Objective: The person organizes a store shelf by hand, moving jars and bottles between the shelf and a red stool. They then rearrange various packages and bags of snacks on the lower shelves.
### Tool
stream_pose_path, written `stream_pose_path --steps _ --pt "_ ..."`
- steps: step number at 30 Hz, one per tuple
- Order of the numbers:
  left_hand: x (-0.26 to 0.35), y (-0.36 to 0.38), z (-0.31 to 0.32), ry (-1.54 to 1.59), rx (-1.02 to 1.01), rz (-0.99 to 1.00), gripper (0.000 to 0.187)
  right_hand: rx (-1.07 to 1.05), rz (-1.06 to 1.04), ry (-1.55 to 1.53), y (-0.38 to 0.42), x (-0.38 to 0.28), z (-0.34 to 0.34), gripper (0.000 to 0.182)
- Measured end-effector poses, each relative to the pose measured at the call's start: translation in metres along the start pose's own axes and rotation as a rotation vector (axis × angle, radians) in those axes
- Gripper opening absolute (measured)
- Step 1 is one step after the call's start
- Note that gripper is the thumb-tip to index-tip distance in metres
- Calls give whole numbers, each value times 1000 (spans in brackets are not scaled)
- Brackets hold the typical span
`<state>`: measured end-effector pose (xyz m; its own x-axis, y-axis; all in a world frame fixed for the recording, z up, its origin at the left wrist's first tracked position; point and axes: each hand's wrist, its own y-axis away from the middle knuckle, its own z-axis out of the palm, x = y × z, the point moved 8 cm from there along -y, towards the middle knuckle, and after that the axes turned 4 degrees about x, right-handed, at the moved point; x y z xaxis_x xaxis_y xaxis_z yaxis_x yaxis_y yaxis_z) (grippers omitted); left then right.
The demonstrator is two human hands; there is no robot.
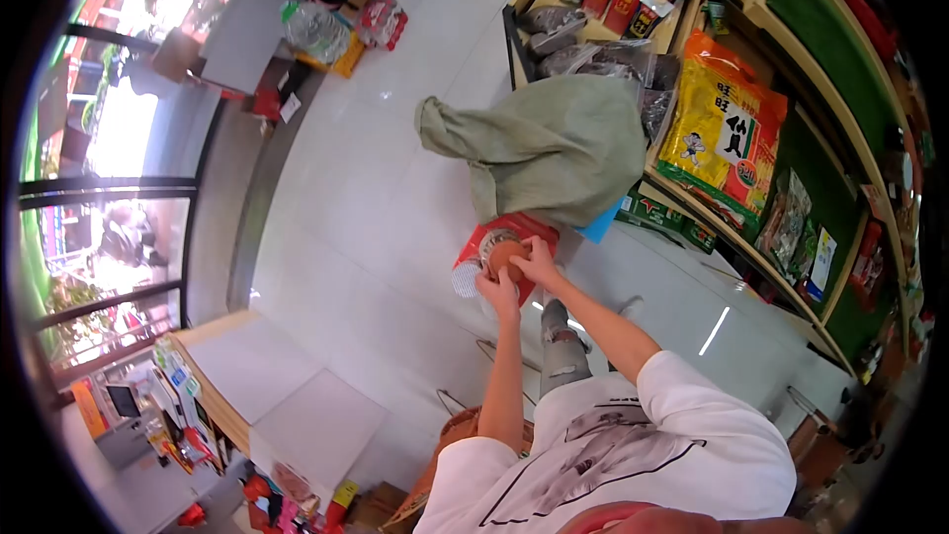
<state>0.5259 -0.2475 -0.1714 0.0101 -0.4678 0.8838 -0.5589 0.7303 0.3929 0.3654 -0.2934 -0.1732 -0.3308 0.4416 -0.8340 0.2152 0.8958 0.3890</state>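
A small round jar-like container (pixel 497 239) with an orange-brown end and a patterned band is between my two hands. My left hand (pixel 501 293) is closed on its near left side. On the right, the fingers of my right hand (pixel 537 265) press against the orange-brown end. Directly below lies a red surface (pixel 532 227), partly hidden by the hands and the container. Beside my left hand stands a white, finely patterned round object (pixel 466 280), whose kind I cannot make out. An olive-green cloth (pixel 554 143) drapes just beyond the hands, with a blue edge (pixel 601 224) showing under it.
Wooden shelves at the right hold a large yellow-and-red snack bag (pixel 722 129), several black-and-red packets (pixel 623 2) and dark bagged goods (pixel 593 59). A white-topped counter (pixel 257 366) stands at the lower left. Bottles in plastic wrap (pixel 314 30) sit by the far wall.
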Motion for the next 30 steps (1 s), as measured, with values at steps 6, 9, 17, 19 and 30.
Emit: stream_pose_path --steps 6,9,17,19,30 --pt "78 86 11 -20 -12 90 38 78 -107 -127 53 -41 -92 57" --pt "116 137 35 -288 -102 295 39 82 67 -415 93 -37 -156 58" --pt "157 341 143 -488 -545 793 36 435 229 -789 209 77 -318 57" --pt "166 407 165 -486 -638 877 35 528 196 -930 247 94 -364 56" --pt "192 713 226 -283 -1241 1411 37 929 -179 -1361 421 146 -581 46"
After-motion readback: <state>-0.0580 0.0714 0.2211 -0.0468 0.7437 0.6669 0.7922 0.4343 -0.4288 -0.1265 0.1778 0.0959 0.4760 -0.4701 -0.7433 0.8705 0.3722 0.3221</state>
